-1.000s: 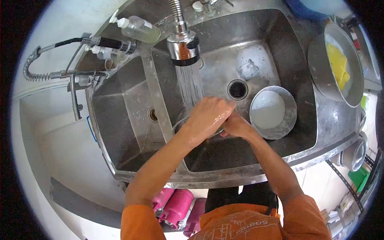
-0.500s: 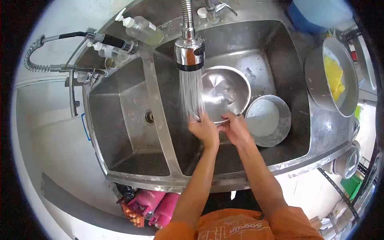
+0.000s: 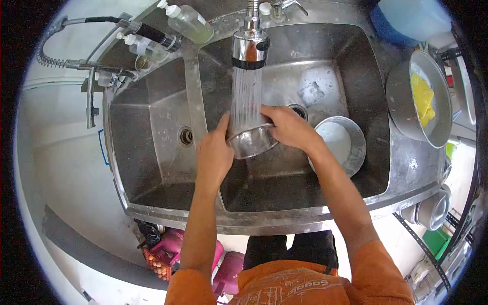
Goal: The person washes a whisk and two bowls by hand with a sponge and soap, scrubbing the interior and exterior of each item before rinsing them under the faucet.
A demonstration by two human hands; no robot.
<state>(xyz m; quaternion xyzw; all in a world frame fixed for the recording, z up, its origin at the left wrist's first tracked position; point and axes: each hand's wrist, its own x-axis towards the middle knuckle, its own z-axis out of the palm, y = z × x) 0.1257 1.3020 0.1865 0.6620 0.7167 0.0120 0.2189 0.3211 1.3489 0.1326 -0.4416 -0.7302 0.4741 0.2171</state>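
A shiny metal bowl (image 3: 252,143) is held tilted over the right-hand basin, its outer side facing me. Water streams into it from the chrome spray head (image 3: 250,47) above. My left hand (image 3: 214,156) grips the bowl's left edge, and my right hand (image 3: 290,127) is closed on its right edge, thumb out of sight. Just right of my right hand, a round metal pan (image 3: 358,152) with cloudy whitish water stands in the same basin (image 3: 284,195).
Left of the divider is a second basin (image 3: 162,157) with a drain. Pump bottles (image 3: 190,24) stand behind it. On the right ledge sits a large metal pot (image 3: 401,104) with a yellow cloth (image 3: 422,99). A blue container (image 3: 406,23) is at the back right.
The bowl has moved left and tipped up under the water, so its side shows instead of its inside. My hands have shifted from its near rim to opposite sides.
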